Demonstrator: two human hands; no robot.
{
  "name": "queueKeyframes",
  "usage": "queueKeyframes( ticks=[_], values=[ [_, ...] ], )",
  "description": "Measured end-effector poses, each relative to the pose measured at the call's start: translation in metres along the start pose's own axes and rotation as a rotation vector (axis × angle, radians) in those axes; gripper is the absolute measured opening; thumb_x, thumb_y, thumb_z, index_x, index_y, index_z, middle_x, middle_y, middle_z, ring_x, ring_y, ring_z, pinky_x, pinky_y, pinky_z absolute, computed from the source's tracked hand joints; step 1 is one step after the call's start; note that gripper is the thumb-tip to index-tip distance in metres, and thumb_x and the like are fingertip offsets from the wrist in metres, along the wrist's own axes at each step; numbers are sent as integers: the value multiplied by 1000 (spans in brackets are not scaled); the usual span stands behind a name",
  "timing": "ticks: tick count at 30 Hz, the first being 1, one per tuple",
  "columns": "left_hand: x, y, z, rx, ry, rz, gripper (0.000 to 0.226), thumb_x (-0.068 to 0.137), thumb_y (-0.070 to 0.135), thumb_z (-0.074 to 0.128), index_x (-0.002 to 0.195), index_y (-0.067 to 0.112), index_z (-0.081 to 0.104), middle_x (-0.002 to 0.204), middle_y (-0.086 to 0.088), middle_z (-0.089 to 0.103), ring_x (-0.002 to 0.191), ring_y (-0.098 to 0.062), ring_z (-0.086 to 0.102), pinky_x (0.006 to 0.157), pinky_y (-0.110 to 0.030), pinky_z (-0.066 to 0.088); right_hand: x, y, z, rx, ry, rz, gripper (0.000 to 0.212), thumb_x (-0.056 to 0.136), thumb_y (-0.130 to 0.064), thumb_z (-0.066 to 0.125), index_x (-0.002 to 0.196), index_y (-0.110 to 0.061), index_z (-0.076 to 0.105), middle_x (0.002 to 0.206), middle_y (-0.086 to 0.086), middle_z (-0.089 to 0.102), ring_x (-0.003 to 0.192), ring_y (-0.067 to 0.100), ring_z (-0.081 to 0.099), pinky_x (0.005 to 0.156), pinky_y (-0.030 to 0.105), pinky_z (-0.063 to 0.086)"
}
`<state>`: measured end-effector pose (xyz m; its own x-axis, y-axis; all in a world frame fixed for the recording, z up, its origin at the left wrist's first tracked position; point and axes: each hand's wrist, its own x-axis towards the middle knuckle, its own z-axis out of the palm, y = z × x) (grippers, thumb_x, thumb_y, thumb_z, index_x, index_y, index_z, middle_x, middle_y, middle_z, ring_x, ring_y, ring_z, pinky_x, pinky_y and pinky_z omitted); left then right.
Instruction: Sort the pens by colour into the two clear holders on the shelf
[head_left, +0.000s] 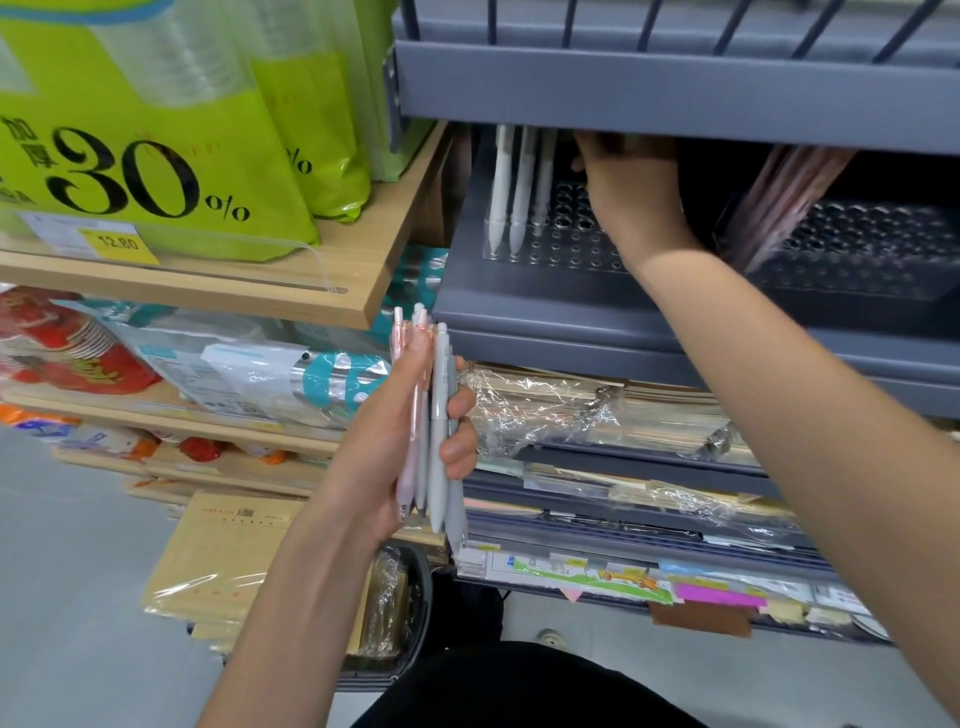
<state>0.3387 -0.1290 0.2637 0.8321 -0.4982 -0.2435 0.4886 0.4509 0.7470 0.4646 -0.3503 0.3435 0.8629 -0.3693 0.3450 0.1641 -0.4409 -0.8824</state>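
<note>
Sorting under way, by my reading. Left grip (400, 436) curled round mixed pen bundle (439, 395), pink and grey, upright below grey shelf (545, 317). Right grip (628, 197) reaches over left clear holder (550, 249) beside white pens (503, 182); fingers hidden, hold unreadable. Pink pens (779, 208) in right clear holder (883, 249). Next likely: draw one pen, match colour.

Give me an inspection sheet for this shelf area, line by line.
surface: grey shelf, tucked under a low upper shelf.
job's things: left holder with white pens; right holder with pink pens; bunch of pink and pale grey pens in hand.
clutter: green packs, wrapped paper stacks, envelopes.
grips: left grip holds the bunch upright; right grip reaches in over the left holder, fingers hidden.
cables: nothing seen.
surroundings: wooden shelves, grey floor.
</note>
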Motion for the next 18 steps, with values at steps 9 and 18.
queueKeyframes(
  ticks=[9,18],
  values=[
    [3,-5,3,26,-59,62,25,80,8,51,104,13,47,69,-3,51,42,-14,42,39,-25,39,-73,-12,-27,63,-464,-38,8,87,-29,69,82,-27,75,69,-9,71,50,-2,52,51,11,38],
    [7,-13,28,175,-68,58,16,83,7,53,98,10,47,66,-7,51,41,-18,43,43,-26,39,-92,-13,-37,-27,-798,-128,8,84,-22,75,92,-19,76,87,-4,75,79,2,64,80,27,51]
  ],
)
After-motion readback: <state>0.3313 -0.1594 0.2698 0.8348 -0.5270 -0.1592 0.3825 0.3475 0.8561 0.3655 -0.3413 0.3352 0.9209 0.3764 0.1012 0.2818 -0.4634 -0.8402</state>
